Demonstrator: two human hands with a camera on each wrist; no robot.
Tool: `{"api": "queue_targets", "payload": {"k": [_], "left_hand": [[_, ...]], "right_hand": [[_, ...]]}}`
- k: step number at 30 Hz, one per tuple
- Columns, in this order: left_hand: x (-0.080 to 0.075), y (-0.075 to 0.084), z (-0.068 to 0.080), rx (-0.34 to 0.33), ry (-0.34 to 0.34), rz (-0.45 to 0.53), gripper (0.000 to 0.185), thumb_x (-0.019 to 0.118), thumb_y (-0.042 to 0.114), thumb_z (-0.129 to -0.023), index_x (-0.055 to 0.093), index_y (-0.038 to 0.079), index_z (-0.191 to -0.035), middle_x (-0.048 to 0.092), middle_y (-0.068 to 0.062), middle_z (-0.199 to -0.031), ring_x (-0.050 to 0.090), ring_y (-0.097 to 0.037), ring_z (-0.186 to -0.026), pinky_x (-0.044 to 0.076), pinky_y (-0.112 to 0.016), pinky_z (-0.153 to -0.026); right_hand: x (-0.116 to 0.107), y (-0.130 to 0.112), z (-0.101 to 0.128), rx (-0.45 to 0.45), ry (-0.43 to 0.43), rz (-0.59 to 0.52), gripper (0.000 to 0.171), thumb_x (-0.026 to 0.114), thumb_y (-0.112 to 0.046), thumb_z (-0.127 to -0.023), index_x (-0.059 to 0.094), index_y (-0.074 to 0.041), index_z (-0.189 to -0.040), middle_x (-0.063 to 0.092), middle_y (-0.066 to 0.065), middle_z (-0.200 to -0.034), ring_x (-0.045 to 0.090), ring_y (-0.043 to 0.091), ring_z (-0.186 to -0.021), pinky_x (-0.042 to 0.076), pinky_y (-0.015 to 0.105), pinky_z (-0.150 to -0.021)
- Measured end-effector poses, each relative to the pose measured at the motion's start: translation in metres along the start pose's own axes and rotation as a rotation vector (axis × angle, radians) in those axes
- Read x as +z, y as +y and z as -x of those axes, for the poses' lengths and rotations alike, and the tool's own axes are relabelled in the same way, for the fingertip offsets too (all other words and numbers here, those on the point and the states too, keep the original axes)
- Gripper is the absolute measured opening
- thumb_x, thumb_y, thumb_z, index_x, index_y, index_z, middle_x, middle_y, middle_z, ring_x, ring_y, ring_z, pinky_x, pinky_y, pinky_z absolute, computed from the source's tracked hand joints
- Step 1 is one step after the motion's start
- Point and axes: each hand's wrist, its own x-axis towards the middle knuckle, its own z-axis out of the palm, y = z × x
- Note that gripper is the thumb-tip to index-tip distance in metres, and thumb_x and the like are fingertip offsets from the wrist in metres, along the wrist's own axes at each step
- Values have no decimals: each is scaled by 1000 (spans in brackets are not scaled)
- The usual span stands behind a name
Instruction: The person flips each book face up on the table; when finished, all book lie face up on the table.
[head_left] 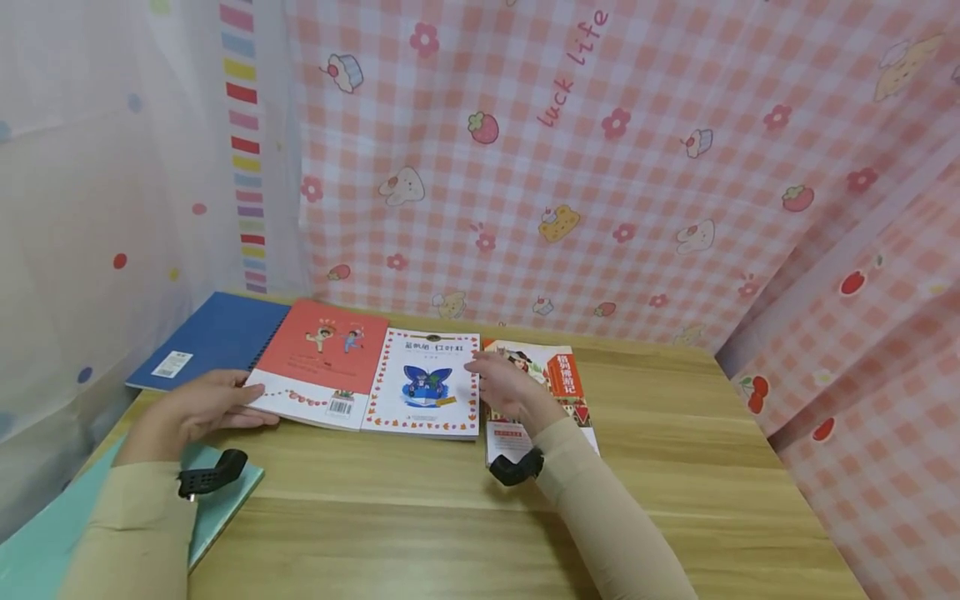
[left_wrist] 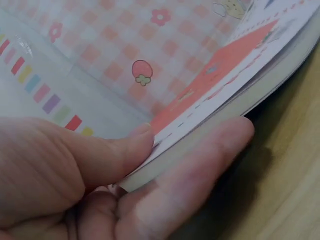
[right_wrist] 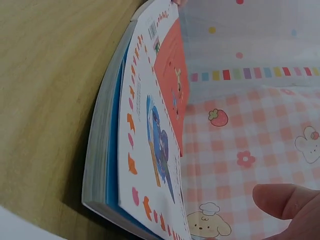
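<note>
Nearest: teal folder [head_left: 225,508] at the near left desk [head_left: 450,517] edge, under the left forearm. Left hand [head_left: 198,408] pinches the near left corner of the red book [head_left: 322,362]: thumb [left_wrist: 125,150] on the cover, finger [left_wrist: 200,165] underneath, corner lifted slightly off the desk per the left wrist view. Right hand [head_left: 506,387] is well apart from the left, fingers straight and relaxed, holding nothing; it hovers or rests over the orange book [head_left: 562,383], fingertips just beside the right edge of the white book [head_left: 427,383]. Can't tell if it actually touches either. The red and white covers look like one open paperback lying cover-up, shared spine in the middle; right wrist view shows a thick page block [right_wrist: 100,150] under the white cover, so likely one volume, not certain. Handling judgement: paperback, moderately light, covers glossy and a bit slippery, block floppy if lifted by one corner, pages will fan or sag. Better hold is the spine or both outer edges at once, thumb on top and fingers under. A corner pinch alone risks creasing the cover. Further back left: blue notebook [head_left: 210,337], partly under the red cover. Behind everything: pink checked cloth [head_left: 600,167] as backdrop, white dotted curtain [head_left: 90,208] on the left.
</note>
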Motion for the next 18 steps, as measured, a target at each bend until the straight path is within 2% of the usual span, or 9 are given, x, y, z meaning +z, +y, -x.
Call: {"api": "queue_targets", "payload": {"k": [6, 13, 18], "left_hand": [[-2, 1, -1, 42, 17, 56, 62, 37, 11, -111, 2, -16, -154, 72, -9, -101, 75, -25, -93, 59, -35, -87], [4, 8, -2, 138, 57, 92, 66, 43, 19, -110, 8, -9, -158, 71, -1, -102, 75, -20, -93, 58, -31, -88], [7, 13, 0, 194, 55, 132, 66, 43, 22, -110, 11, -9, -158, 73, 2, -101, 75, -18, -94, 57, -29, -87]], "right_hand": [[1, 0, 1, 0, 8, 9, 66, 48, -15, -107, 13, -1, -161, 5, 23, -168, 0, 41, -153, 8, 51, -124], [11, -3, 7, -7, 62, 116, 64, 51, -19, -105, 21, -5, -161, 13, 19, -168, 8, 40, -154, 13, 51, -124], [14, -4, 5, 1, 75, 76, 60, 48, -17, -106, 26, -6, -160, 13, 17, -168, 4, 37, -155, 9, 51, -124]]}}
